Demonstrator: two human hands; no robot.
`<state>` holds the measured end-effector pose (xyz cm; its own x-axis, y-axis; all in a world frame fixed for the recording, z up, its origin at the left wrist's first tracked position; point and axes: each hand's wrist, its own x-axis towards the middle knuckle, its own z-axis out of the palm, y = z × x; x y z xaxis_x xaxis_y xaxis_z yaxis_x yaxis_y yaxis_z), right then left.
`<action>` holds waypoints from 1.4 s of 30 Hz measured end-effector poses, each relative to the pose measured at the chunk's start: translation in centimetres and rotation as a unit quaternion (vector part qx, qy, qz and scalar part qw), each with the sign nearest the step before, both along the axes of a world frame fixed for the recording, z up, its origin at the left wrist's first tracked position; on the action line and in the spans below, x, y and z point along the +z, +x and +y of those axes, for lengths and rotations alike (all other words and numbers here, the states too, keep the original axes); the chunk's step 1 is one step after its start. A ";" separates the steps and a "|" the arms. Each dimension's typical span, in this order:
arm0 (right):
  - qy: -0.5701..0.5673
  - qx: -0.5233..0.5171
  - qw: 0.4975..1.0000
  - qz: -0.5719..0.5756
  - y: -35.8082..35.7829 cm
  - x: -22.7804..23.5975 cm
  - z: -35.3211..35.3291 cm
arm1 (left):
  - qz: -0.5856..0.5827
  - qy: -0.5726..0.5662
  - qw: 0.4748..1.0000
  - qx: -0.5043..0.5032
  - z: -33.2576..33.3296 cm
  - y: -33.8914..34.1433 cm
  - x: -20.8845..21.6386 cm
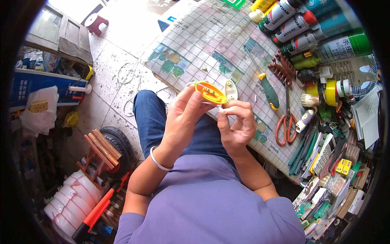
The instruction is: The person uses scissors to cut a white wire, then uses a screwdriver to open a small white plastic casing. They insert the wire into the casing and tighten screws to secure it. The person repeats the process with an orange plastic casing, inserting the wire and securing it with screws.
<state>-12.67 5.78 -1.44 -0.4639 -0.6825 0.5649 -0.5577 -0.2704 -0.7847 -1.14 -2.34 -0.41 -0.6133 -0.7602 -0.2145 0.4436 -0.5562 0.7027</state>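
My left hand [185, 112] holds an orange oval switch housing [211, 94] between thumb and fingers, just above the near edge of the table. Its open side faces up, and small metal parts show inside. At the housing's right end, my right hand [239, 124] has thumb and forefinger pinched on a thin white wire [220, 108]. A cream oval cover [230, 89] lies on the table right behind the housing. Farther back rests a small brass-coloured part [204, 69]. A screwdriver [268, 91] with a green and yellow handle lies to the right of my hands.
Red-handled scissors [287, 126] lie on the gridded table cover [195, 36]. Spray cans [292, 28], tape rolls [329, 91], pens and small boxes crowd the right side. At lower left are a wheel [118, 142] and a white wrapped roll [73, 199]. A red stool [96, 23] stands farther off.
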 end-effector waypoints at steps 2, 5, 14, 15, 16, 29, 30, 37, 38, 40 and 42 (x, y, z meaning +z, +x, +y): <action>-0.002 0.002 1.000 -0.031 -0.4 -0.2 0.2 | 0.000 -0.002 1.000 -0.003 -0.2 0.1 0.1; -0.001 0.060 0.963 -0.263 0.4 -0.7 0.9 | 0.034 0.007 0.999 0.016 -0.1 -0.2 -0.3; 0.018 0.045 0.998 -0.033 -0.4 0.7 1.2 | 0.019 -0.075 0.996 0.054 0.9 -1.5 -0.8; 0.029 0.060 0.998 -0.003 -0.5 1.1 1.2 | 0.013 -0.077 0.995 0.056 1.0 -1.5 -0.9; 0.040 0.075 0.996 0.027 -0.9 1.7 1.2 | 0.006 -0.078 0.995 0.057 1.0 -1.6 -0.9; 0.080 0.153 0.967 0.189 -3.1 4.1 1.2 | -0.007 -0.094 0.995 0.036 1.1 -1.8 -1.1; 0.075 0.153 0.965 0.198 -3.1 4.0 1.2 | -0.007 -0.094 0.995 0.034 1.1 -1.8 -1.1; 0.061 0.025 0.977 0.204 -2.7 3.3 1.2 | -0.017 -0.105 0.994 0.036 1.3 -1.3 -0.6; 0.065 0.017 0.977 0.202 -2.7 3.2 1.3 | -0.016 -0.108 0.993 0.040 1.3 -1.3 -0.7; 0.079 0.000 0.979 0.189 -2.7 2.7 1.4 | -0.013 -0.115 0.992 0.050 1.3 -1.2 -0.8; 0.100 -0.019 0.980 0.169 -2.6 2.2 1.5 | 0.007 -0.121 0.991 0.048 1.3 -1.1 -0.5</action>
